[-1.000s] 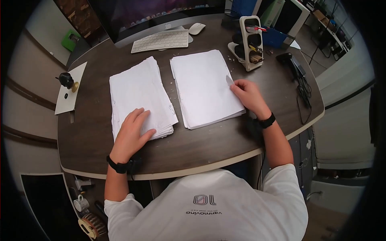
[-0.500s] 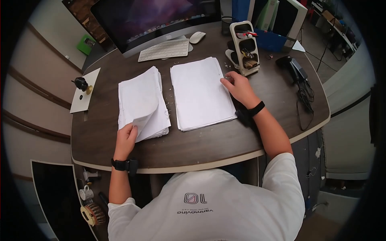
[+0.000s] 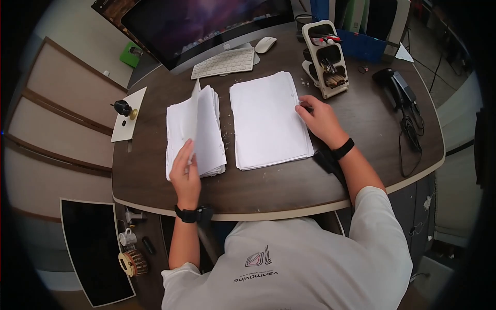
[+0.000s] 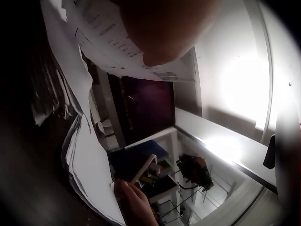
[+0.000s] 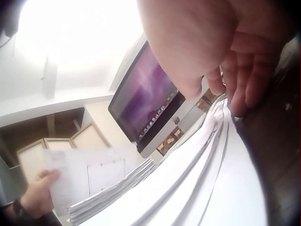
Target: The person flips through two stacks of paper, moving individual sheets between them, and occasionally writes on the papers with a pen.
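Observation:
A sheet of paper point(image 3: 193, 116) rises steeply from the left paper stack point(image 3: 211, 150), pinched near its lower edge by my left hand point(image 3: 186, 173). Printed lines show on one face of this sheet in the left wrist view, and the right wrist view shows the left thumb point(image 5: 49, 176) over its edge. The right paper stack point(image 3: 271, 124) lies flat with a blank top page. At its right edge is my right hand point(image 3: 323, 121), thumb by the top page and fingers point(image 5: 247, 84) relaxed along the side of the pages.
Behind the stacks are a keyboard point(image 3: 225, 63), a mouse point(image 3: 265, 45) and a monitor point(image 3: 206, 31). A pen holder point(image 3: 326, 59) stands at back right, near a black handheld device point(image 3: 395, 88) with a coiled cable. A stamp point(image 3: 124, 108) sits on a white board at left.
My left hand went from lying on the left stack to lifting its top sheet, which now stands nearly upright. My right hand let go of a raised page corner and stays by the right stack.

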Available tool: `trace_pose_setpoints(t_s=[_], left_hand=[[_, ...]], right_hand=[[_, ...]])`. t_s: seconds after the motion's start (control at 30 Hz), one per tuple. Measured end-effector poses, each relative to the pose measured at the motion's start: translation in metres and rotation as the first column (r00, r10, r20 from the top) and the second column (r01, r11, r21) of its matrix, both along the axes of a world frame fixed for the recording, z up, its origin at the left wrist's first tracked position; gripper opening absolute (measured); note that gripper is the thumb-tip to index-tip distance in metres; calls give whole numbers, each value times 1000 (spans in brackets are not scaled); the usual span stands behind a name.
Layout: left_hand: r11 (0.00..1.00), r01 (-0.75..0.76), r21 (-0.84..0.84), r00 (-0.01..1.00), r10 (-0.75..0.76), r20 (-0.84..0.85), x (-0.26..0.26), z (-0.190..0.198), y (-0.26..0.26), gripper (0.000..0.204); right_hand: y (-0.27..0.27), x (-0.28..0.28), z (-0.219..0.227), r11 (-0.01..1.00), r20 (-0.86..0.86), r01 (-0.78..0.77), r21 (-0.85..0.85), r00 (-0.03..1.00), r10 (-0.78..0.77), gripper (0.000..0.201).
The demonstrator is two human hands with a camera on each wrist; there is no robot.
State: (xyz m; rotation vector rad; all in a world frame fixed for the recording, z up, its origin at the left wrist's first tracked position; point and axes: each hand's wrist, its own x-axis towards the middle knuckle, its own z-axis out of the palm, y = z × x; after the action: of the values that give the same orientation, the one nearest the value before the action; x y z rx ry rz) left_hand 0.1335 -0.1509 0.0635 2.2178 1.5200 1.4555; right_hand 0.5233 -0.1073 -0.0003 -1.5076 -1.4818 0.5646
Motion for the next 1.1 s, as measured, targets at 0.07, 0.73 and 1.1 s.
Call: trace_pose_setpoints(t_s=[0.07, 0.73, 1.1], left_hand=[[982, 175, -77, 936, -190, -297, 31, 13, -2, 56], [916, 299, -267, 777, -396, -489, 157, -67, 3, 50], [963, 11, -269, 872, -141, -469, 53, -8, 3, 79]], right_hand=[[-3, -2, 4, 999, -3, -2, -39, 1000, 2, 40], [0, -2, -1, 999, 21, -33, -27, 999, 34, 40], [0, 0, -4, 996, -48, -35, -82, 998, 31, 45]])
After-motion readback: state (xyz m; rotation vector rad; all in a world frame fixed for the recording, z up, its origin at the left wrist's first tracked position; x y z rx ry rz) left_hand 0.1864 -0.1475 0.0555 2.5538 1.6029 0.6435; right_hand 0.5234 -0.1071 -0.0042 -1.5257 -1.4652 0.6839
